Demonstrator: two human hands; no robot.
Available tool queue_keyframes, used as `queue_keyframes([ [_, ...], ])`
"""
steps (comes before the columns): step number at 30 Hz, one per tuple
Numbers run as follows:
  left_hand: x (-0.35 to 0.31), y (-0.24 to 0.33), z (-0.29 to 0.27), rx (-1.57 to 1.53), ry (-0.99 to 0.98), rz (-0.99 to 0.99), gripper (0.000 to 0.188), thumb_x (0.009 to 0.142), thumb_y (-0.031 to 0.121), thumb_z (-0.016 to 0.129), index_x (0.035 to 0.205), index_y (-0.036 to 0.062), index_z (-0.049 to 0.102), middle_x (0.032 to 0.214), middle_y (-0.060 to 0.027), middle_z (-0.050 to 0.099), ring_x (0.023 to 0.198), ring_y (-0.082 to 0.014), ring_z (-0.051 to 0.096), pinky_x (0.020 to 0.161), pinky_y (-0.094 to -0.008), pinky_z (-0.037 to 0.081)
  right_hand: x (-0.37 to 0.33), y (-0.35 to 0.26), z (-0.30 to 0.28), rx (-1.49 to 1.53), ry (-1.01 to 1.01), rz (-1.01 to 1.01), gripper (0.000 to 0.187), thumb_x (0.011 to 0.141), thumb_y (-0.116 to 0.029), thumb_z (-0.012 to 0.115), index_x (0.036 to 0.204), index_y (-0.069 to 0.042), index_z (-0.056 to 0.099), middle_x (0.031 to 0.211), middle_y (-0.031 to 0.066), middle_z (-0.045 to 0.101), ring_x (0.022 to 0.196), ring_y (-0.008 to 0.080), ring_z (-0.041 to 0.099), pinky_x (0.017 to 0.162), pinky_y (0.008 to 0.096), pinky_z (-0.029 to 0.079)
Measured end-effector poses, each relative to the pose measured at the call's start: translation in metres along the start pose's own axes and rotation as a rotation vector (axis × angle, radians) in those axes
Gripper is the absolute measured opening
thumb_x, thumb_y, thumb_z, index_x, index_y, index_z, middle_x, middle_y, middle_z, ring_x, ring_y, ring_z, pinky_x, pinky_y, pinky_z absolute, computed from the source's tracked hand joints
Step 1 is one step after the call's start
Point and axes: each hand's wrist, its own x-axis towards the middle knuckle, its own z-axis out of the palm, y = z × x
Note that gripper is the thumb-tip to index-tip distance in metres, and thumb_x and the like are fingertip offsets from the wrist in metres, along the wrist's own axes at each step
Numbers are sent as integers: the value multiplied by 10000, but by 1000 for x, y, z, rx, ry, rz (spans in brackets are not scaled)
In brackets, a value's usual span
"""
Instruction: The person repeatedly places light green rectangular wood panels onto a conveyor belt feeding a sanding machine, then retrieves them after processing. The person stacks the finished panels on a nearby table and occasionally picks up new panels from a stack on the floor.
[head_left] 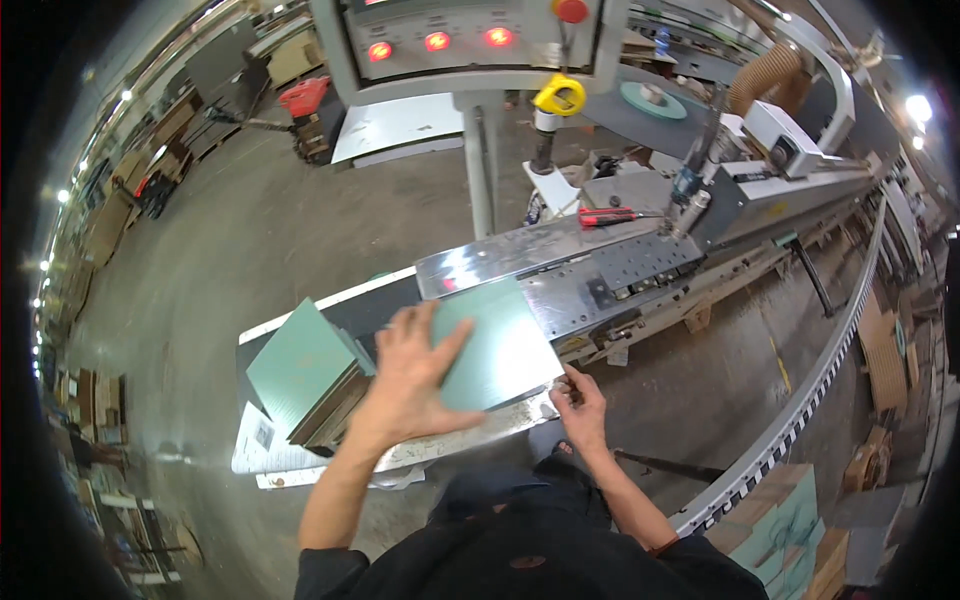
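A pale green rectangular panel (495, 345) lies at the end of the machine's metal bed (565, 295). My left hand (415, 375) is open, its fingers spread over the panel's left edge; slight blur hides whether the palm presses down. At the near right corner of the panel, my right hand (582, 408) is closed, with thumb and fingertips on the corner. Left of my left hand sits a stack of similar green panels (308, 365), its brown edges facing me. Both stack and panel rest on a long work surface with a white edge (440, 445).
A control panel (470, 45) with lit red buttons stands on a post ahead. A red utility knife (607, 217) lies on the machine bed near a yellow tape ring (560, 95). A curved rail (800, 420) runs along the right, beside more green panels (775, 535). A red pallet jack (305, 97) stands far left.
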Motion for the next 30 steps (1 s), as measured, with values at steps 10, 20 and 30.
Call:
queue_keyframes([
  [10, 90, -21, 138, -56, 29, 116, 1074, 502, 603, 885, 1395, 80, 597, 1471, -367, 409, 1342, -554, 378, 1101, -632, 321, 12, -12, 17, -80, 105, -54, 697, 866, -170, 789, 1464, 4, 476, 1164, 165, 652, 960, 293, 661, 821, 377, 565],
  [20, 74, -33, 171, -232, 207, 151, 780, 618, 347, 928, 1221, -77, 671, 1431, -330, 515, 1390, -525, 397, 1119, -581, 360, 14, -12, 55, -223, 199, -156, 898, 903, -163, 746, 1601, 5, 206, 1219, 216, 584, 1012, 346, 591, 898, 445, 512],
  [30, 19, -59, 158, -192, 144, 45, 734, 714, 294, 857, 1367, 54, 621, 1581, -308, 341, 1484, -500, 267, 1153, -605, 252, 12, -14, 85, -375, 135, -88, 1290, 825, -311, 843, 1595, -23, -151, 1469, 313, 399, 984, 349, 644, 872, 426, 552],
])
